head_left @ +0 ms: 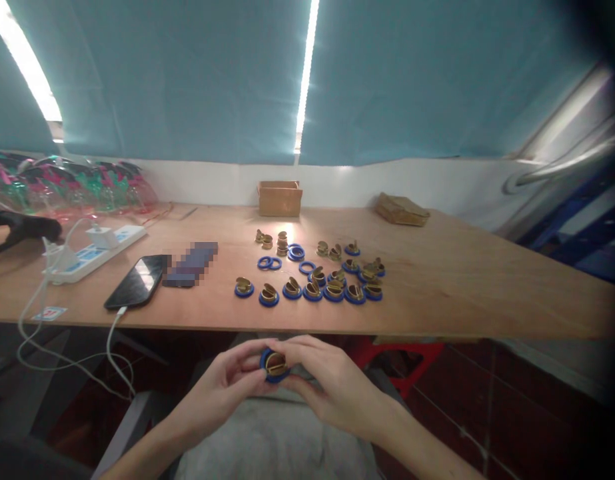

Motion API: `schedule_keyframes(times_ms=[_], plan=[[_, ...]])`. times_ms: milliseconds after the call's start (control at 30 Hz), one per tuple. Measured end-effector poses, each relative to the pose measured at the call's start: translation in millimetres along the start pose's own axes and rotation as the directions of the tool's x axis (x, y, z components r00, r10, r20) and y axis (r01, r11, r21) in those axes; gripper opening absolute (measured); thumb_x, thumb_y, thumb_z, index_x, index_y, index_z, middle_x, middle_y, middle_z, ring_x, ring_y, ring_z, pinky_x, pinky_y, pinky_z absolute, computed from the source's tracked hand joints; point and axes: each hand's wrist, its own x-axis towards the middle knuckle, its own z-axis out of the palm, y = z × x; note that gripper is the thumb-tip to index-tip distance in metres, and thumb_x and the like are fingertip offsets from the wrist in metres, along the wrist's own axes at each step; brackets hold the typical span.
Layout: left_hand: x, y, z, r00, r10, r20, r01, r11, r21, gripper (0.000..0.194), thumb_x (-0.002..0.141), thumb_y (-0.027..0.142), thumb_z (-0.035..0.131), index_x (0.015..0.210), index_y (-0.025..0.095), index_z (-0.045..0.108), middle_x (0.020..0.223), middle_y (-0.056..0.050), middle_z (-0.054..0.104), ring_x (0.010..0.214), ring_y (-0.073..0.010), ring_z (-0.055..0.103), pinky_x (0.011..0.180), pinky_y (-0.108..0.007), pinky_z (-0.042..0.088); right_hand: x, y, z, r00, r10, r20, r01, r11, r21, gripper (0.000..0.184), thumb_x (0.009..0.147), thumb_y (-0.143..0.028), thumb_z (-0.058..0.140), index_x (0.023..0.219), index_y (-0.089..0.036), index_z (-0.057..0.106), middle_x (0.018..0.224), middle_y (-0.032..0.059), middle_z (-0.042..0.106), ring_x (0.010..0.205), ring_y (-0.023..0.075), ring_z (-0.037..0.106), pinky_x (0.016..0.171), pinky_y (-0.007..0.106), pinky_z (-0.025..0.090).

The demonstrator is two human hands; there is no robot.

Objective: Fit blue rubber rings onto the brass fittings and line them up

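Note:
Above my lap, just in front of the table's near edge, I hold a round gold metal piece with a blue ring [276,365] around it. My left hand [232,373] grips its left side between thumb and fingers. From the right, the closed fingers of my right hand [322,380] press on the same piece; some fingertips are hidden. Similar gold pieces seated in blue rings [312,289] stand on the table ahead, many with a lid-like flap tilted up. Behind them are several gold pieces without rings [282,244] and some loose blue rings [269,263].
The wooden table [467,280] carries a small cardboard box [280,199] and a folded brown paper bag [402,209] at the back. At left lie a phone on a cable [138,281], a blurred-out flat object [191,265], a power strip [100,253] and wrapped spray bottles [72,187].

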Motion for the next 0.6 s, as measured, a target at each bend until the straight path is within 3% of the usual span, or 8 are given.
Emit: schedule_keyframes(times_ms=[133, 300, 433, 500, 600], plan=[[0.6, -1.4, -0.1, 0.999, 0.012, -0.048, -0.012, 1.0, -0.012, 0.036, 0.082, 0.022, 0.076, 0.117, 0.018, 0.068, 0.113, -0.01, 0.075, 0.106, -0.0273, 0.069, 0.092, -0.037, 0.054, 0.3, -5.0, 0.1, 0.998, -0.05, -0.024, 0.051, 0.999, 0.02, 0.037, 0.092, -0.009, 0.056, 0.127, -0.021, 0.056, 0.132, 0.0079, 0.062, 0.123, 0.0203, 0.057, 0.102, 0.035, 0.048], [0.3, 0.1, 1.6, 0.997, 0.027, -0.078, -0.029, 0.999, -0.032, 0.041, 0.082, 0.021, 0.075, 0.122, 0.016, 0.064, 0.112, -0.013, 0.075, 0.106, -0.0282, 0.07, 0.092, -0.037, 0.054, -1.6, -8.0, -4.1, 0.993, 0.091, -0.076, -0.074, 0.978, 0.197, 0.042, 0.088, -0.016, 0.064, 0.127, -0.023, 0.051, 0.133, 0.0092, 0.06, 0.111, 0.0207, 0.063, 0.094, 0.037, 0.053], [-2.5, 3.3, 4.7, 0.999, 0.017, -0.045, -0.018, 0.999, -0.036, 0.043, 0.087, 0.022, 0.071, 0.128, 0.017, 0.059, 0.121, -0.014, 0.072, 0.113, -0.0281, 0.066, 0.097, -0.039, 0.052, -0.1, -3.3, -5.8, 0.97, 0.206, -0.129, -0.168, 0.951, 0.261, 0.025, 0.09, -0.014, 0.057, 0.114, -0.02, 0.055, 0.111, 0.0071, 0.065, 0.096, 0.0176, 0.064, 0.08, 0.031, 0.054], [-3.7, 2.9, 5.3, 0.999, 0.03, -0.023, -0.031, 0.999, -0.03, 0.044, 0.089, 0.024, 0.069, 0.131, 0.018, 0.057, 0.123, -0.014, 0.071, 0.115, -0.028, 0.065, 0.099, -0.041, 0.051, 1.3, -1.9, -6.6, 0.967, 0.242, -0.075, -0.219, 0.946, 0.239, 0.015, 0.093, -0.017, 0.054, 0.107, -0.019, 0.059, 0.094, 0.0034, 0.065, 0.082, 0.0153, 0.061, 0.072, 0.028, 0.051], [-4.5, -0.5, 4.7, 0.999, 0.053, -0.004, -0.053, 0.999, -0.012, 0.045, 0.089, 0.025, 0.069, 0.132, 0.018, 0.056, 0.124, -0.014, 0.07, 0.115, -0.0279, 0.065, 0.1, -0.042, 0.05, 2.0, -2.2, -7.6, 0.974, 0.227, 0.003, -0.223, 0.952, 0.209, 0.011, 0.094, -0.018, 0.052, 0.099, -0.018, 0.062, 0.091, 0.0021, 0.062, 0.076, 0.0136, 0.057, 0.067, 0.026, 0.047]])
